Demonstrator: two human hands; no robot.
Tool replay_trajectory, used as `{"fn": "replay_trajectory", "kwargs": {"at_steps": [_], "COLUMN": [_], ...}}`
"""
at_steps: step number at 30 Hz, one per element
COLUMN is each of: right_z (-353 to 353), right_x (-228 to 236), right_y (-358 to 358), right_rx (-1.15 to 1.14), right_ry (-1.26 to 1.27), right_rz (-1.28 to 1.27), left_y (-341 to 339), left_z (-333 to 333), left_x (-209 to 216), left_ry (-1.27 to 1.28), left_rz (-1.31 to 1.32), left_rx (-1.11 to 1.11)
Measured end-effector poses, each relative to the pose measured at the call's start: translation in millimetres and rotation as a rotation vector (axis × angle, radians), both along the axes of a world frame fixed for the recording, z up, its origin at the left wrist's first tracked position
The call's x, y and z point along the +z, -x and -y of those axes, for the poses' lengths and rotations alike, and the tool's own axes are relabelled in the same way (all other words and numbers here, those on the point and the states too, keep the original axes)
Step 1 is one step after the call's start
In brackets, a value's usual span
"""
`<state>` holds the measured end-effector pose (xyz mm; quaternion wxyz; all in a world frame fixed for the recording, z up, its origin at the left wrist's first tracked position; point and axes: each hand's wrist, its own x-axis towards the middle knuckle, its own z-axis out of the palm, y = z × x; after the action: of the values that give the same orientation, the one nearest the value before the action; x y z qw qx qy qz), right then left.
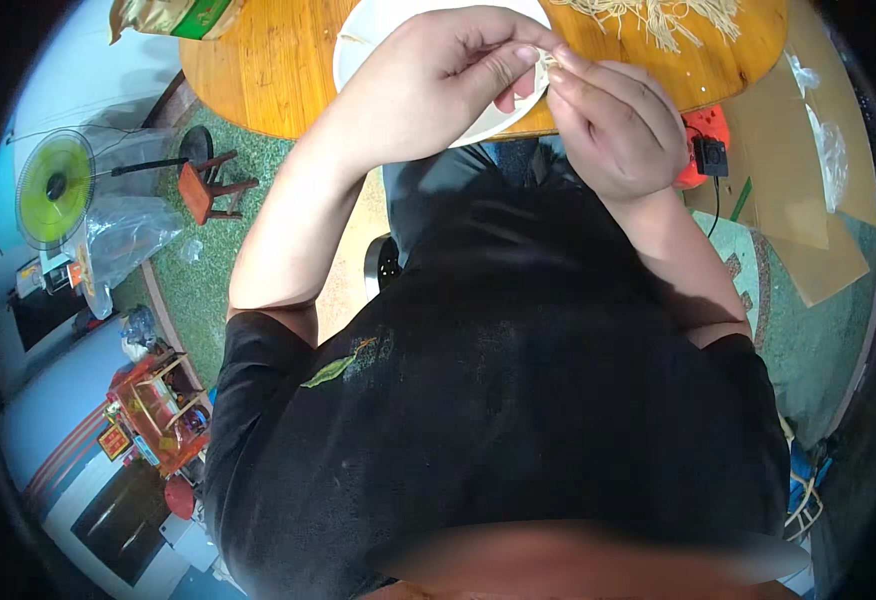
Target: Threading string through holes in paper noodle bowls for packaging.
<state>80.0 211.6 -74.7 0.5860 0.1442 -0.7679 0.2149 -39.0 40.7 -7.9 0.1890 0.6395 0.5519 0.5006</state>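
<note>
Both hands, left hand (458, 70) and right hand (613, 125), pinch one pale strand (546, 62) over the white plate (358, 45); beyond the plate, a pile of strands (658, 15) seemingly remains unhandled.

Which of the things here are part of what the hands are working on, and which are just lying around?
In use: left hand and right hand pinching a pale sprout; white plate; pile of sprouts; wooden table.
Lying about: green fan, small red stool, cardboard sheets, snack bag.
</note>
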Motion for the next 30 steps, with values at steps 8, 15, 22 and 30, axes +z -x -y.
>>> {"fn": "replay_trajectory", "kwargs": {"at_steps": [8,15,22,30], "right_z": [-5,0,11,15], "right_x": [5,9,16,34], "right_y": [-2,-12,-27,-24], "right_rx": [0.098,0.198,0.353,0.612], "right_ry": [-0.003,0.141,0.477,0.949], "right_rz": [-0.007,0.071,0.288,0.345], "left_y": [-15,-14,-11,-31], "left_z": [2,6,2,21], "left_x": [18,18,19,55], "left_ry": [0.277,0.301,0.209,0.508], "left_rz": [0.179,0.241,-0.428,-0.09], "left_rx": [0.28,0.323,0.517,0.262]}}
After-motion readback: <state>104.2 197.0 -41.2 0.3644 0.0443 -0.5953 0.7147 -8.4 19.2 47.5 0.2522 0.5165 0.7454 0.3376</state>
